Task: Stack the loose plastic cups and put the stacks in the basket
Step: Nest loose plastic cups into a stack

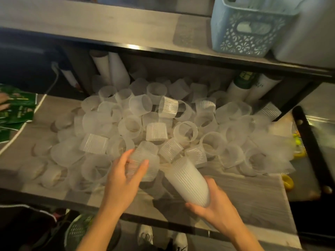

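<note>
The right hand (215,201) holds a stack of cups (188,182) near its base, with the fingers curled under and around it. The stack is tilted, and its open mouth points up and away toward the pile. I think this is on purpose, so that the next cup can slide straight in. The left hand (125,176) reaches into the near edge of the loose cups (155,124). Its fingers (143,165) and thumb are apart around 1 cup (143,160), touching its sides; this part is blurred, so I cannot tell how firm the hold is.

The cups are thin, translucent plastic with fine vertical ribs on the walls and a slightly conical shape, which is why they nest. They lie in a big heap on the lower shelf (253,192), which has a grey wood-grain surface, most of them on their sides.

The basket (252,31) is pale blue plastic with a pierced lace pattern and a handle hole. It stands on the upper shelf, well apart from the hands. Most of the task seems not yet done.
</note>
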{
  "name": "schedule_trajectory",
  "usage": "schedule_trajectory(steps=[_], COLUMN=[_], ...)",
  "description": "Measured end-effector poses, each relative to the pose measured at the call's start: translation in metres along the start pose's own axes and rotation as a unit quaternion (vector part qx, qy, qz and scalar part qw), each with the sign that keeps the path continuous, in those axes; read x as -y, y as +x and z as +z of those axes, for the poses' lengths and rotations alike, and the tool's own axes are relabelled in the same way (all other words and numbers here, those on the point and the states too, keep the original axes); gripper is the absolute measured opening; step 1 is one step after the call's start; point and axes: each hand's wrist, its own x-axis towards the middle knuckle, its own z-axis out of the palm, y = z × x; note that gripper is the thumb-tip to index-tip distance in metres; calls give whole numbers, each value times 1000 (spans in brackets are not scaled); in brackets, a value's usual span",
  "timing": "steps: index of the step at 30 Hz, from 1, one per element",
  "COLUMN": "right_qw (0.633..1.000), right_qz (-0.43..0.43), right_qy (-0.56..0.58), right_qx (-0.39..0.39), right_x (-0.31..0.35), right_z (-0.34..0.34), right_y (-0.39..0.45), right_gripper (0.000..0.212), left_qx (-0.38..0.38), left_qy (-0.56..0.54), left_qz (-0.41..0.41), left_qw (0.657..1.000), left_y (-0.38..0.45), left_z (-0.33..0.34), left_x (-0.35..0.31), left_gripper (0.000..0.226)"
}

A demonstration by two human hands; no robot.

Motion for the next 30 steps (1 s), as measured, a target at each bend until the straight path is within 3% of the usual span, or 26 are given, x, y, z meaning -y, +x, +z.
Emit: schedule_trajectory(steps=[3, 6, 12, 22, 25, 30], right_qw=[999, 996, 986, 991, 991, 991], right_qz=[-34, -77, -141, -131, -122, -93], right_qy=[-19, -45, -83, -40, -60, -89], right_qx=[7, 4, 15, -4, -9, -33], right_x=[6, 15, 28, 25, 27, 27], right_z=[-1, -3, 0, 6, 9, 13], right_y=[4, 5, 2, -6, -4, 4], right_gripper=[86, 92, 89, 90, 84, 89], left_qx=[10, 30, 82, 156, 89, -111], left_qy=[-144, -163, -89, -30, -7, 76], left_qz=[-24, -12, 37, 87, 100, 103], left_qw=[989, 986, 992, 984, 991, 985], left_y=[4, 5, 4, -15, -14, -16], left_z=[-10, -11, 7, 34, 31, 8], left_x=[-21, -35, -18, -17, -3, 31], left_gripper=[36, 13, 69, 71, 70, 56])
